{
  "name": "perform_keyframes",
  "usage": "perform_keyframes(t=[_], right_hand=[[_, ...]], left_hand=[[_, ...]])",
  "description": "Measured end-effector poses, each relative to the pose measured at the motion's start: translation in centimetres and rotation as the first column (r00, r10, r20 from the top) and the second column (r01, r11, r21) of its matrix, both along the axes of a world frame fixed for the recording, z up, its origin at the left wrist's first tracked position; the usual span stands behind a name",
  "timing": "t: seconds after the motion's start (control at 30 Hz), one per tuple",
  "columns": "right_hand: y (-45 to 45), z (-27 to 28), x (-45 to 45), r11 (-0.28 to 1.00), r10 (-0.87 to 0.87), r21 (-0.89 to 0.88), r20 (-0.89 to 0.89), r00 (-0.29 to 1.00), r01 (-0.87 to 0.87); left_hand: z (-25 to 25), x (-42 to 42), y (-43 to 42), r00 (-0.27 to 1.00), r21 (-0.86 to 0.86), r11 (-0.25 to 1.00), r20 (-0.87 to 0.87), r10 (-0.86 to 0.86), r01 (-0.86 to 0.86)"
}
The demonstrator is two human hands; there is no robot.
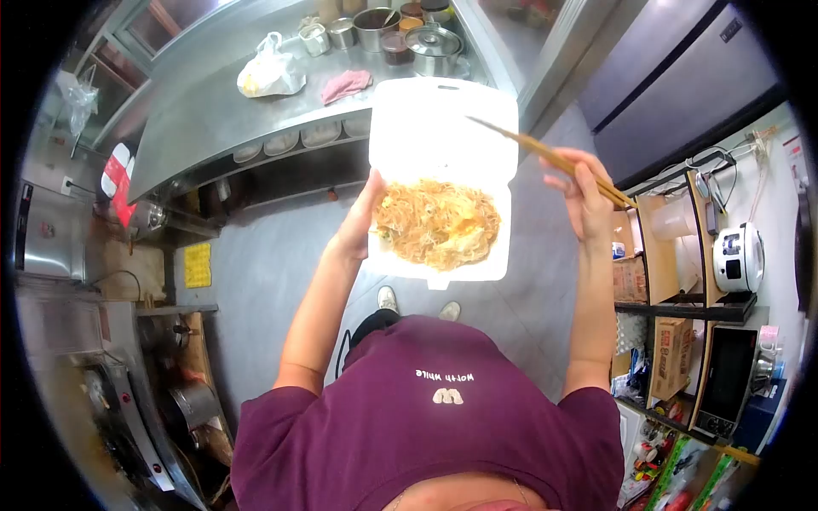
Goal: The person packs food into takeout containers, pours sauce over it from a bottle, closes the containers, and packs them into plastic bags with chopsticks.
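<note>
My left hand [360, 217] grips the left side of a white foam takeout box [504, 260], its lid standing open away from me. Fried noodles [434, 223] with yellow, egg-like pieces fill the lower half of the box. Up to the right of the box, my right hand [583, 192] is closed around a pair of wooden chopsticks [545, 153]. Their dark tips point left over the open lid, apart from the noodles.
A steel counter [196, 128] beyond the box holds a white plastic bag [271, 70], a pink cloth [347, 86] and a lidded pot [434, 49]. Shelves with a microwave [728, 370] stand at right. Stove equipment [128, 417] lines the left.
</note>
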State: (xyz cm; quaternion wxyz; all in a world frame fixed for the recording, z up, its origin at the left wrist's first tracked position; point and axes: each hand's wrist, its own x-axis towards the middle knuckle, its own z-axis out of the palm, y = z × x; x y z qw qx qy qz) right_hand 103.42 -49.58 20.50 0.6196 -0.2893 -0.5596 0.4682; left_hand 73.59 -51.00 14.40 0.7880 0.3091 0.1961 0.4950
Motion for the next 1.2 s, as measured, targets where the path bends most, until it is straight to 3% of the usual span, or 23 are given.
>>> perform_keyframes(t=[0.1, 0.2, 0.3, 0.4, 0.5, 0.53, 0.63, 0.73, 0.83, 0.93, 1.03, 1.07, 1.17, 1.2], right_hand=[[0.4, -0.8, 0.2, 0.994, 0.097, 0.017, 0.234, 0.967, -0.104], [0.4, -1.2, 0.7, 0.985, 0.162, -0.060, 0.014, 0.987, -0.161], [2.1, 0.3, -0.7, 0.999, -0.034, 0.041, -0.021, 0.999, 0.035], [1.3, -0.2, 0.4, 0.973, 0.232, -0.037, 0.261, 0.937, -0.230], [1.7, 0.3, 0.7, 0.976, 0.193, 0.099, 0.027, 0.981, -0.194], [2.0, 0.5, 0.2, 0.987, 0.073, 0.139, 0.037, 0.997, -0.078], [1.3, 0.3, 0.7, 0.969, 0.224, 0.028, 0.323, 0.920, -0.246], [1.4, -0.1, 1.5, 0.985, 0.124, 0.125, -0.012, 0.992, -0.122], [1.7, 0.4, 0.1, 0.973, -0.143, 0.188, 0.021, 0.990, 0.136], [0.4, -0.3, 0.2, 0.954, 0.091, 0.265, 0.198, 0.976, -0.143], [0.0, 0.3, 1.1, 0.979, 0.065, 0.188, 0.050, 0.997, -0.073], [0.2, 0.7, 0.7, 0.984, -0.023, 0.174, -0.024, 0.999, 0.027], [0.5, 0.0, -0.1, 0.979, -0.052, 0.203, 0.161, 0.986, 0.019], [0.3, -0.3, 0.2, 0.983, 0.051, 0.164, 0.161, 0.986, -0.078]], left_hand=[[0.7, 0.4, -0.3, 0.996, 0.043, 0.999, -0.086, 0.023, -0.020], [0.5, 0.3, 0.3, 0.997, 0.052, 0.999, -0.083, 0.009, -0.005], [-0.4, 0.2, 0.4, 0.997, 0.004, 0.998, -0.024, -0.068, 0.068], [0.3, 0.3, 0.2, 0.996, 0.049, 0.998, -0.079, -0.030, 0.033], [-0.5, 0.0, 0.6, 0.996, 0.057, 0.998, -0.087, -0.024, 0.030], [-0.7, -0.1, 0.7, 0.996, 0.053, 0.996, -0.058, -0.063, 0.066], [0.0, -0.1, 0.5, 0.996, 0.059, 0.997, -0.076, -0.041, 0.046], [0.3, 0.2, 0.4, 0.997, 0.065, 0.998, -0.081, -0.019, 0.025], [0.1, 0.0, 0.5, 0.995, 0.051, 0.999, -0.099, -0.009, 0.014], [-0.5, 0.0, 1.0, 0.997, 0.057, 0.998, -0.075, -0.002, 0.006], [0.0, 0.1, 0.5, 0.996, 0.052, 0.999, -0.090, -0.006, 0.011], [0.2, 0.1, 0.4, 0.994, 0.049, 0.999, -0.105, -0.009, 0.014], [0.3, 0.2, 0.3, 0.995, 0.056, 0.998, -0.100, 0.000, 0.005], [0.4, 0.2, 0.3, 0.996, 0.068, 0.998, -0.092, -0.005, 0.011]])
